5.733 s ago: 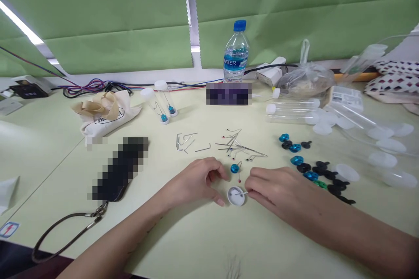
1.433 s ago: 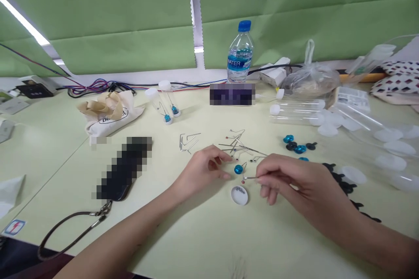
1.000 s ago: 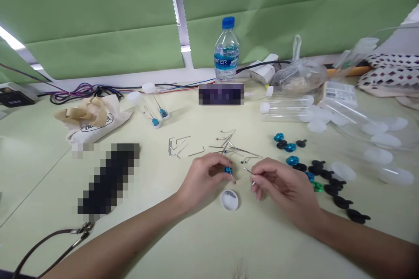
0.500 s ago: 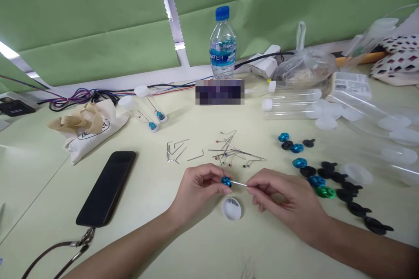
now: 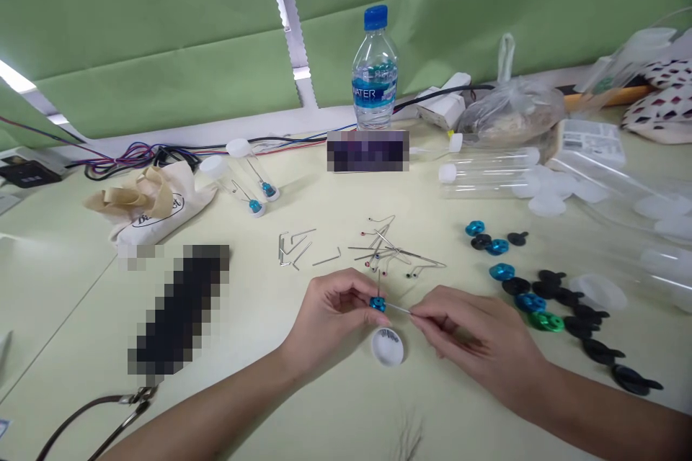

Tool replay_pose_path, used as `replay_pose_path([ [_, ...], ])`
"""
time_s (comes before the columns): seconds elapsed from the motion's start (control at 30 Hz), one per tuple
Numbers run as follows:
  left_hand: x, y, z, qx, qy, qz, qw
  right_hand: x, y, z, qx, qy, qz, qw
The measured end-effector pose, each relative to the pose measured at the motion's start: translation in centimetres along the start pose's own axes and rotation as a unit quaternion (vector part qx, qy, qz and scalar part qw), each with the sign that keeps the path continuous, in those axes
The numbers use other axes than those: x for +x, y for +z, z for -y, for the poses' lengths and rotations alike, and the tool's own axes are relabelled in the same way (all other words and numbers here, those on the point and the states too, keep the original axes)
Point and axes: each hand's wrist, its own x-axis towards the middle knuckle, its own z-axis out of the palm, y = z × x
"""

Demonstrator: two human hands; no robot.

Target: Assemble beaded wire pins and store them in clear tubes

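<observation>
My left hand (image 5: pixel 336 310) pinches a small shiny blue metal fitting (image 5: pixel 378 304) between thumb and fingers. A thin wire stands upright from its top. In my right hand (image 5: pixel 476 331), thumb and fingertips close on a thin metal hex key (image 5: pixel 398 308), its far end hidden in the grip. Its tip points left at the fitting's side; whether it touches, I cannot tell. Just below the fitting lies a white round cap (image 5: pixel 388 347) holding small dark bits. Beyond my hands are several L-shaped hex keys (image 5: pixel 296 248) and a loose pile of bent wires with small coloured ends (image 5: pixel 397 252).
Blue, black and one green fitting (image 5: pixel 546 321) lie to the right, near clear plastic tubes (image 5: pixel 491 173). Two capped tubes (image 5: pixel 254 180) stand back left. A water bottle (image 5: pixel 375 79) stands behind; a cloth pouch (image 5: pixel 162 209) and a blurred dark object (image 5: pixel 178 313) lie left.
The blue fitting has turned slightly in my left hand, so its wire now stands more upright. The hex key slopes down more towards my right hand. The whole view has shifted slightly.
</observation>
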Motion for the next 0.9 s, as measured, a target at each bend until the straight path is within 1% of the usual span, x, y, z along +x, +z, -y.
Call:
replay_pose_path([
  [0.17,0.1,0.0,0.1,-0.004,0.013,-0.004,1.0,0.1,0.1,0.0,-0.015,-0.017,0.001,1.0],
  [0.37,-0.3,0.0,0.1,0.028,-0.032,-0.028,0.999,0.2,0.1,0.0,-0.032,-0.027,-0.011,0.999],
  [0.47,-0.5,-0.1,0.1,0.037,-0.031,-0.025,0.999,0.1,0.0,0.0,-0.041,-0.032,-0.018,0.998],
  [0.63,-0.4,-0.2,0.2,0.003,-0.021,-0.012,1.0,-0.2,-0.2,0.0,-0.064,-0.05,-0.023,0.996],
  [0.77,-0.3,-0.2,0.2,-0.028,-0.032,0.0,0.999,-0.5,-0.5,-0.1,-0.124,-0.093,-0.01,0.988],
  [0.9,-0.3,-0.1,0.2,-0.018,-0.018,0.004,1.0,-0.9,-0.7,-0.2,-0.18,-0.159,-0.015,0.971],
])
